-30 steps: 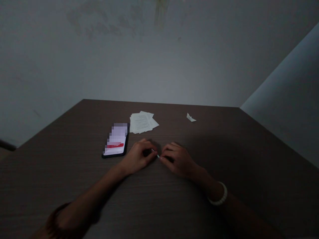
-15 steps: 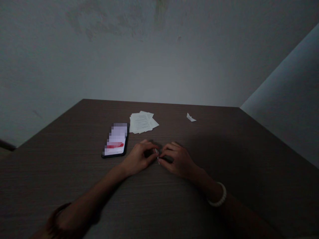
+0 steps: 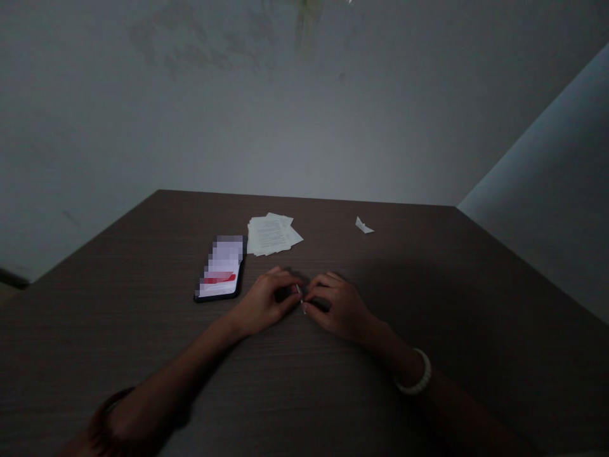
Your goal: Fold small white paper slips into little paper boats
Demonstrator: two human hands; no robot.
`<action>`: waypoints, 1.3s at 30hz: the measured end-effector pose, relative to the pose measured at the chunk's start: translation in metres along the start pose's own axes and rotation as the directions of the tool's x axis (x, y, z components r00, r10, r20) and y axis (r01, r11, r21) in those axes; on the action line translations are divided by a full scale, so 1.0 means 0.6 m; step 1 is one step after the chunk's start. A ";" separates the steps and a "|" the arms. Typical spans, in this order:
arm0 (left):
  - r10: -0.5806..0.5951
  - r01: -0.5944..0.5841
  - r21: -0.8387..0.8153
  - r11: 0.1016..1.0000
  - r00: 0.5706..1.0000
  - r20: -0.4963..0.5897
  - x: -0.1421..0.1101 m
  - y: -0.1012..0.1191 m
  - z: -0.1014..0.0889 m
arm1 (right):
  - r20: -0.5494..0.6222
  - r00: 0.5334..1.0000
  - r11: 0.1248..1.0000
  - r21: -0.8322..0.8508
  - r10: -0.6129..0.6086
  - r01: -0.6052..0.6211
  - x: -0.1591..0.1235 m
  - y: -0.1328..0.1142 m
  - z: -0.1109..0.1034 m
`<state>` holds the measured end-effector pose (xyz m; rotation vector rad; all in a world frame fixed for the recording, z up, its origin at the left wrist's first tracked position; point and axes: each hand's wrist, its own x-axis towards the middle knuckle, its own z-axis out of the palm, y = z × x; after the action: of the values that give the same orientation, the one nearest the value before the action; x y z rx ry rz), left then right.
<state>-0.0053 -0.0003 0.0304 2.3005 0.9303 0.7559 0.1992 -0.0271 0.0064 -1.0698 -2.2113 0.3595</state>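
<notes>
Narrow white paper-like strip (image 3: 301,301) was held btwn the two hands, nr the centre of the dark-brown wood-grain table (image 3: 285,393); whether the tabletop was touched by it couldn't be told. Most of it was hidden by fingers, so its exact shape couldn't be made out. It was pinched btwn thumb & index finger of the bare L hand (image 3: 266,298), and its lower end was pinched at the thumb & fingertips of the bare R hand (image 3: 341,304). Fingers of both were curled, tips v. close; whether they were touching couldn't be told.

On the R wrist a whitish beaded bracelet (image 3: 427,371) was worn; round the L forearm a dark reddish-brown sleeve edge or band (image 3: 102,416) was seen, too dim to tell which.

Beyond the L hand, a loose stack of white printed paper sheets (image 3: 270,235) was fanned out. Just beside it, to the L, a black-edged rectangular phone (image 3: 222,266) was laid face up, screen lit, partly pixelated, w/ a red bar nr the bottom. Farther off to the R, well apart from the stack, a small folded white paper piece (image 3: 364,226) was placed. Behind the table, a grey stained wall (image 3: 309,127) was seen.
</notes>
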 end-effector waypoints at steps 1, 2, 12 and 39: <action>0.003 -0.003 -0.001 1.000 1.000 -0.004 0.000 0.000 0.000 | 0.001 1.000 1.000 0.002 0.002 -0.002 0.000 0.000 0.000; 0.006 -0.006 -0.001 1.000 1.000 -0.009 -0.001 -0.001 0.001 | 0.002 1.000 1.000 0.004 0.003 -0.003 0.000 0.000 -0.001; 0.011 -0.011 0.006 1.000 1.000 0.019 -0.001 0.002 -0.002 | 0.011 1.000 1.000 0.016 -0.002 0.001 -0.001 0.002 -0.001; 0.044 -0.043 0.102 0.994 0.999 -0.014 -0.004 -0.006 0.005 | -0.006 0.997 0.997 0.016 0.073 -0.073 0.003 0.002 0.001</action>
<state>-0.0064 -0.0005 0.0251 2.4130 0.9487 0.7633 0.1987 -0.0251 0.0062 -1.1439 -2.1647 0.4038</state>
